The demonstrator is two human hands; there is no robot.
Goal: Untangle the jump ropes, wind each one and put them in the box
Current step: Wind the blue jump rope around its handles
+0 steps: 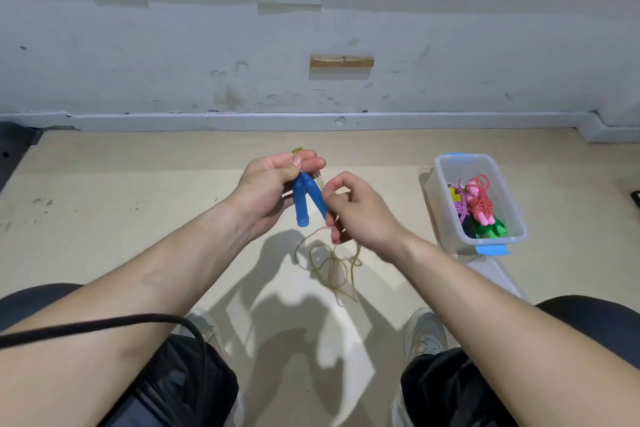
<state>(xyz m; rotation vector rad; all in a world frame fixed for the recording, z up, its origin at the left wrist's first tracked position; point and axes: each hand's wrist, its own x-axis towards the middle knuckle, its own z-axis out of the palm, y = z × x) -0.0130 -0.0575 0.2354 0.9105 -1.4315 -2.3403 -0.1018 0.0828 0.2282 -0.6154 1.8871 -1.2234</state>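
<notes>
My left hand [273,184] grips the top ends of two blue jump-rope handles [306,199], which hang down side by side. Their thin yellowish cord [329,263] dangles below in loose loops over the floor. My right hand [353,208] pinches this cord just beside the right handle, fingers curled. A clear plastic box [446,180] with blue clips stands on the floor at the right; wound ropes lie inside it, with pink [476,198], purple [460,204] and green [491,229] parts showing.
A clear lid [491,274] lies on the floor just in front of the box. My knees and shoes [424,333] frame the lower view. A black cable [104,324] crosses my left forearm. A grey wall with sockets rises behind.
</notes>
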